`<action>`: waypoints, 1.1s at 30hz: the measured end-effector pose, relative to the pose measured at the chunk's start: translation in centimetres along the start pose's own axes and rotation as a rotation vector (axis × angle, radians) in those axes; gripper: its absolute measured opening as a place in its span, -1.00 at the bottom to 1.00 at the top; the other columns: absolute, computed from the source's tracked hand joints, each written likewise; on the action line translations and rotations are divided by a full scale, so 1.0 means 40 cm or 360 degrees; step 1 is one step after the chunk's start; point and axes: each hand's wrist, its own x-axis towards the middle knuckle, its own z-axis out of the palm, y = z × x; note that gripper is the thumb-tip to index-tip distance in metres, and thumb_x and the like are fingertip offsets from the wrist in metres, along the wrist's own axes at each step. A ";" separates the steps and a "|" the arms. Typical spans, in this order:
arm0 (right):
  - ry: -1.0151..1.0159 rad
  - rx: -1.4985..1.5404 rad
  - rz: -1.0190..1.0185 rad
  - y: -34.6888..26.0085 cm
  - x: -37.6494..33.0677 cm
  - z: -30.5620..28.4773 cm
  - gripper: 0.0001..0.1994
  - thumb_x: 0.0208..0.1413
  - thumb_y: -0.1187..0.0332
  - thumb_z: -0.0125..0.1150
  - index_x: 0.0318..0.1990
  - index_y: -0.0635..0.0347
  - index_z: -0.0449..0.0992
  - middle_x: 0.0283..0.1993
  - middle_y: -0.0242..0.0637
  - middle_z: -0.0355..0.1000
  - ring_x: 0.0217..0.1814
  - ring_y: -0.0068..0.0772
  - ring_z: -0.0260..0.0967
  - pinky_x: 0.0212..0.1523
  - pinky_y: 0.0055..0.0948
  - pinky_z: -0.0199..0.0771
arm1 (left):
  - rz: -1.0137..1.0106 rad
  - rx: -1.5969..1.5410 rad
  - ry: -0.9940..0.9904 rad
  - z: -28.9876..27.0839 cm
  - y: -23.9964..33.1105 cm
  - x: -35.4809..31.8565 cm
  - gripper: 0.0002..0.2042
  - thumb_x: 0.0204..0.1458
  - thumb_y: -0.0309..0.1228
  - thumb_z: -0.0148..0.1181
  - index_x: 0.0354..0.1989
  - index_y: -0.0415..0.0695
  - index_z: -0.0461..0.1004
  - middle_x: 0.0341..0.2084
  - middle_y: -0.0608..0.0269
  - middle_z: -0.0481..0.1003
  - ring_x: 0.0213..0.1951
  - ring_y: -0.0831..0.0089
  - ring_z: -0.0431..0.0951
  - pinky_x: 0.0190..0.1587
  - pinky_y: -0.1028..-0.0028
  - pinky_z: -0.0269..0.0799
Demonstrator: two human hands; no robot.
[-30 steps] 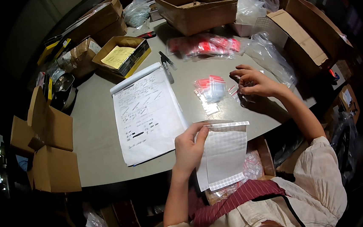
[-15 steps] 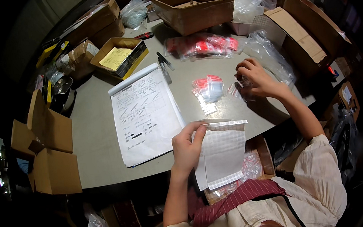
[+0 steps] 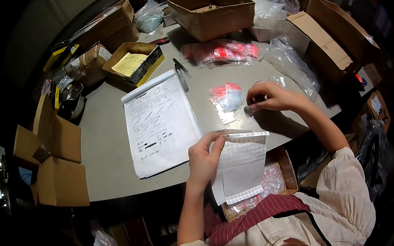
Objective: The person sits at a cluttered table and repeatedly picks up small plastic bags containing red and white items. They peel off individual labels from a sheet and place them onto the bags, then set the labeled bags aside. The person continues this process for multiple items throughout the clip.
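My left hand grips white sheets of small round stickers by their upper left edge, thumb on top. The sheets hang over the table's front edge. My right hand is over the table with its fingertips pinched together. Something small and dark shows at the fingertips, too unclear to name. Left of that hand lies a stack of small clear zip bags with red tops. Another small clear bag lies just beyond the right hand.
A handwritten pad lies left of the bags, with black markers by it. Behind are red-topped bag bundles and an open carton. A box of small filled bags sits below the table edge; an open carton stands left.
My right hand has moved toward me and slightly left, its fingers closing to a pinch. A small bag now shows beyond it. The left hand and sheets stay nearly still.
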 end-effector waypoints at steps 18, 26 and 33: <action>0.0291 -0.0135 -0.0464 -0.213 -0.082 0.124 -0.78 0.14 0.44 0.32 -0.09 0.22 0.48 -0.11 -0.09 0.49 -0.01 0.03 0.44 0.08 -0.13 0.43 | 0.0127 0.0313 0.0047 0.038 0.018 -0.031 -0.86 0.29 -0.42 0.22 -0.22 -0.24 0.61 -0.51 0.09 0.59 -0.46 0.39 0.60 -0.35 0.41 0.46; 0.0127 -0.0159 -0.0448 -0.202 -0.085 0.148 -0.58 -0.15 0.60 0.31 -0.05 0.22 0.43 -0.09 -0.07 0.44 0.06 0.11 0.36 0.11 -0.07 0.40 | 0.0488 0.0366 0.0045 0.068 0.052 -0.040 -0.86 0.33 -0.41 0.17 -0.22 -0.23 0.57 -0.55 0.04 0.53 -0.52 0.18 0.57 -0.41 0.31 0.44; 0.0456 -0.0666 -0.0634 -0.213 -0.093 0.172 -0.63 -0.21 0.60 0.32 -0.15 0.23 0.46 -0.13 -0.11 0.41 0.01 0.01 0.37 0.06 -0.18 0.44 | 0.0176 0.0076 -0.0088 0.067 0.023 -0.036 -0.81 0.36 -0.39 0.13 -0.13 -0.26 0.60 -0.57 0.21 0.50 -0.52 0.48 0.45 -0.42 0.41 0.38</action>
